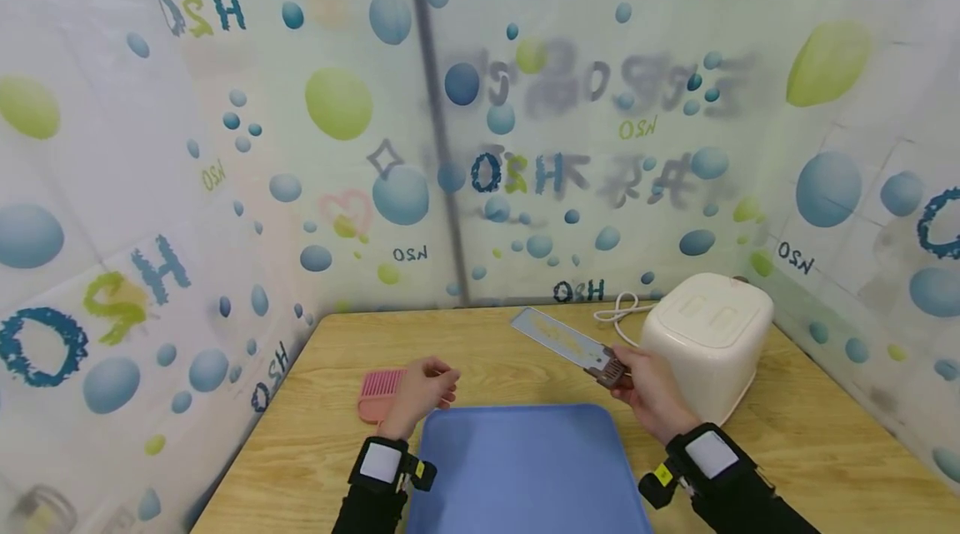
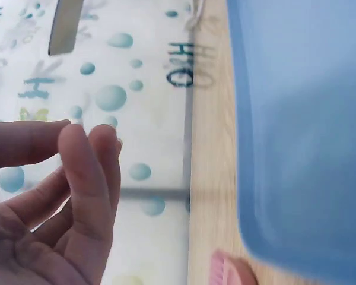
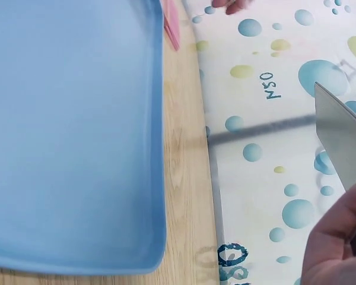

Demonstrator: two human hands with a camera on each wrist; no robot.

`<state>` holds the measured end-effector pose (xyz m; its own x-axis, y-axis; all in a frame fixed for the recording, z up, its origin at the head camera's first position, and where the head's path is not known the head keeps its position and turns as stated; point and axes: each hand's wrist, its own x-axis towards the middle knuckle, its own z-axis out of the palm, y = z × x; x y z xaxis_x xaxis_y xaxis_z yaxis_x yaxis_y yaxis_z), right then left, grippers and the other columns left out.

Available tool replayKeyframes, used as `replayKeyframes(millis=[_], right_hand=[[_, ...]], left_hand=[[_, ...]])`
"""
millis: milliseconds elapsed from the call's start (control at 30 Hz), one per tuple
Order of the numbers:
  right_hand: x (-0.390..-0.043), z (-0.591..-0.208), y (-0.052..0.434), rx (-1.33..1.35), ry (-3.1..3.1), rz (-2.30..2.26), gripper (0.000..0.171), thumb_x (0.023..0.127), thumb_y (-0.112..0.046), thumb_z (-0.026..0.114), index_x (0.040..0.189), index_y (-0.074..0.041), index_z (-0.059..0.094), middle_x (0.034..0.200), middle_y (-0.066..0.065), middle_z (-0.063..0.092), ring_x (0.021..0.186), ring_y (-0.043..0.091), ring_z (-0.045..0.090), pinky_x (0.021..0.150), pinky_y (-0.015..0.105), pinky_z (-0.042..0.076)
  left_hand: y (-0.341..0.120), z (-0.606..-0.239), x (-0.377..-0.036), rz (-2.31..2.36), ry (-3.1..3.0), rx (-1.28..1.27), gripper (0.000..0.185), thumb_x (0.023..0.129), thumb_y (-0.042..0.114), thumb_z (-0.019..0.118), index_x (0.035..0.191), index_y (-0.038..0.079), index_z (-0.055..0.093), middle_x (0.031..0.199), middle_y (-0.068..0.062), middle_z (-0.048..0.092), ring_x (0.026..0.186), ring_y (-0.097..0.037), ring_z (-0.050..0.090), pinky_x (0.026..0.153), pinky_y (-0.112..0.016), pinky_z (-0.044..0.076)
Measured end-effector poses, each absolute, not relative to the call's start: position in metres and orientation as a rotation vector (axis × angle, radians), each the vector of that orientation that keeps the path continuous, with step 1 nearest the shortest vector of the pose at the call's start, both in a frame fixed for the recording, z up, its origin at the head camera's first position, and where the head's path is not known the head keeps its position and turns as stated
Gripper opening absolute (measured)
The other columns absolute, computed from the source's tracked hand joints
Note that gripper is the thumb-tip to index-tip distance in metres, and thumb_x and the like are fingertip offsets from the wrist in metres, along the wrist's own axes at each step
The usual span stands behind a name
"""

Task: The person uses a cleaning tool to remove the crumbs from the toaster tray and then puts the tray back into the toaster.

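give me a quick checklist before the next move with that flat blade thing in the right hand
1. Right hand has a grip on the flat blade by its brown end: ok.
2. Blade lifted off the table: ok.
3. Left hand holds nothing: ok.
4. Blue tray bare where it shows: ok.
5. Pink comb beside the left hand, off the tray: ok.
6. Cord of the white appliance plugged in: cannot tell.
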<state>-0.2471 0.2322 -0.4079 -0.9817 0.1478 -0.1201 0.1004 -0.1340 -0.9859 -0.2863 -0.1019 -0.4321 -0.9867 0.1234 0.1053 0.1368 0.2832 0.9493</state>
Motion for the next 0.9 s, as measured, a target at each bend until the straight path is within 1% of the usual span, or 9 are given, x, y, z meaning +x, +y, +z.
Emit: replayKeyframes(millis=[100,233,333,467,567,633,733,833,900], right_hand=[[-0.247,-0.408,0.236,-0.278,-2.04,2.34,0.051,0.11,-0.022,0.04,0.147,0.014,0.037,0.099,0.008,0.069,0.074,0.012,0.062,0.06,0.023,0.046],[-0.247,-0.408,0.241,-0.272,-2.059,2.342,0.054,0.111,-0.025,0.041,0.148,0.013,0.034,0.102,0.009,0.066,0.078,0.012,0.062,0.06,0.023,0.046],[-0.247,-0.409,0.243,-0.27,-2.082,2.332,0.055,0.111,-0.027,0.041,0.148,0.013,0.034,0.106,0.012,0.065,0.079,0.014,0.061,0.06,0.024,0.046],[-0.244,-0.41,0.245,-0.264,-2.121,2.31,0.053,0.111,-0.026,0.04,0.147,0.013,0.036,0.112,0.016,0.064,0.081,0.015,0.062,0.061,0.024,0.046],[-0.243,-0.41,0.245,-0.259,-2.149,2.296,0.053,0.111,-0.027,0.039,0.147,0.013,0.036,0.115,0.018,0.063,0.082,0.015,0.062,0.061,0.024,0.047],[-0.243,-0.41,0.246,-0.256,-2.156,2.298,0.054,0.111,-0.027,0.04,0.147,0.013,0.036,0.114,0.018,0.064,0.082,0.015,0.062,0.061,0.024,0.047],[-0.243,-0.411,0.246,-0.245,-2.156,2.306,0.054,0.111,-0.026,0.041,0.147,0.013,0.036,0.111,0.016,0.065,0.081,0.015,0.063,0.06,0.023,0.046],[-0.243,-0.412,0.247,-0.239,-2.166,2.299,0.052,0.111,-0.026,0.04,0.146,0.012,0.038,0.108,0.014,0.066,0.081,0.014,0.062,0.059,0.023,0.044],[-0.242,-0.413,0.248,-0.232,-2.174,2.3,0.052,0.111,-0.027,0.04,0.145,0.012,0.039,0.107,0.013,0.066,0.081,0.014,0.062,0.058,0.023,0.043]], left_hand=[[-0.121,-0.437,-0.288,-1.627,-2.561,-0.201,0.018,0.096,0.009,0.067,0.102,-0.008,0.067,0.083,-0.012,0.066,0.067,-0.02,0.066,0.061,-0.032,0.058],[-0.141,-0.442,-0.289,-1.267,-2.631,-0.17,0.017,0.092,0.006,0.069,0.104,-0.006,0.072,0.09,-0.013,0.07,0.078,-0.024,0.066,0.068,-0.039,0.057],[-0.156,-0.446,-0.289,-1.109,-2.705,-0.159,0.024,0.09,0.005,0.073,0.112,-0.004,0.073,0.099,-0.014,0.071,0.085,-0.025,0.065,0.075,-0.045,0.056],[-0.178,-0.457,-0.292,-0.916,-2.778,-0.229,0.033,0.087,0.002,0.075,0.119,-0.003,0.071,0.112,-0.017,0.07,0.101,-0.033,0.067,0.087,-0.052,0.055],[-0.193,-0.467,-0.294,-0.737,-2.788,-0.324,0.038,0.083,-0.009,0.071,0.12,-0.004,0.07,0.123,-0.021,0.066,0.118,-0.041,0.061,0.098,-0.057,0.049],[-0.201,-0.471,-0.295,-0.673,-2.815,-0.373,0.043,0.08,-0.013,0.068,0.122,-0.003,0.069,0.129,-0.023,0.062,0.123,-0.044,0.057,0.103,-0.059,0.046],[-0.21,-0.477,-0.297,-0.628,-2.883,-0.429,0.055,0.073,-0.02,0.064,0.126,-0.004,0.066,0.136,-0.026,0.057,0.129,-0.048,0.051,0.106,-0.061,0.041],[-0.215,-0.478,-0.299,-0.675,-2.96,-0.477,0.059,0.072,-0.021,0.066,0.128,-0.004,0.065,0.139,-0.029,0.054,0.131,-0.052,0.047,0.107,-0.064,0.038],[-0.217,-0.479,-0.3,-0.734,-3.004,-0.498,0.059,0.073,-0.021,0.067,0.129,-0.003,0.065,0.142,-0.03,0.052,0.133,-0.053,0.045,0.108,-0.065,0.036]])
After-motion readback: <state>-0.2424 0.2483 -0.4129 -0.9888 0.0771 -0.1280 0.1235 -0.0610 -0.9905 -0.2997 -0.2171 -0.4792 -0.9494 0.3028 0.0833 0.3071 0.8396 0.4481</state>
